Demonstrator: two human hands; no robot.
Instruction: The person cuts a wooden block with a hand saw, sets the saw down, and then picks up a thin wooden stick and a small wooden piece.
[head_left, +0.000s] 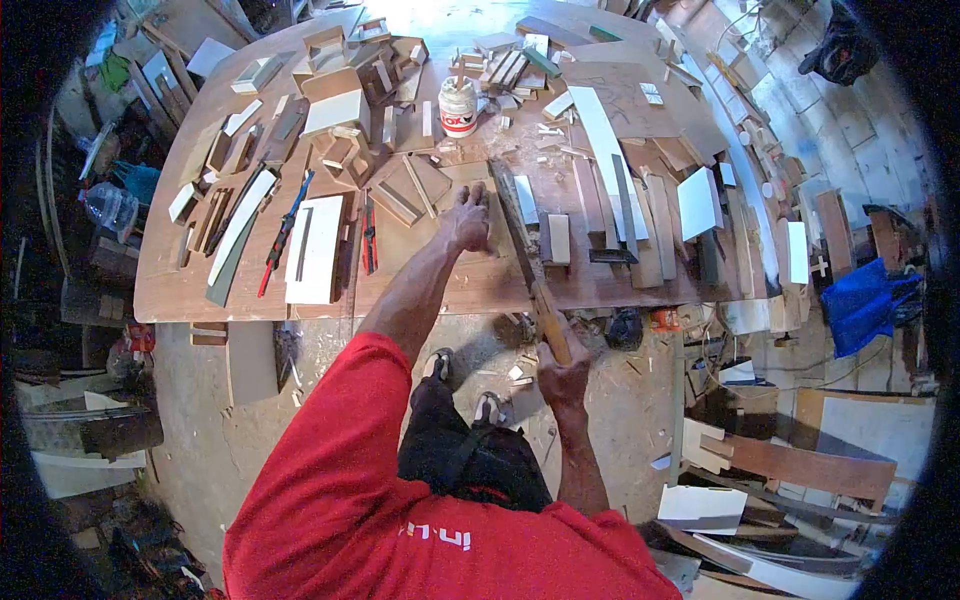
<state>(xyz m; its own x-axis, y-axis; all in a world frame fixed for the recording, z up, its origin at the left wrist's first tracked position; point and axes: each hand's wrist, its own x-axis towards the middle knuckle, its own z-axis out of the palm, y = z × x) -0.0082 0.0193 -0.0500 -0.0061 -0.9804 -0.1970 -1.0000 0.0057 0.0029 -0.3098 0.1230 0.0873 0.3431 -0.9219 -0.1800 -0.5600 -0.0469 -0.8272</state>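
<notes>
My left hand (470,218) lies with fingers stretched out on a thin brown board (415,240) near the front of the worktable (410,292). My right hand (564,372), below the table's front edge, is wrapped round the near end of a long narrow wooden tool (545,303). The tool slants away over the table, its far part dark and worn, passing along the right side of the board; its exact kind I cannot tell. Just beyond my left hand, a smaller board with thin strips (418,186) rests on the table.
A white glue tub (458,108) stands among wood offcuts. On the left lie red-and-blue clamps (287,232), a white panel (314,250) and small wooden boxes (347,153). Long white strips (605,150) and blocks (558,238) lie right. Scraps litter the floor (515,373).
</notes>
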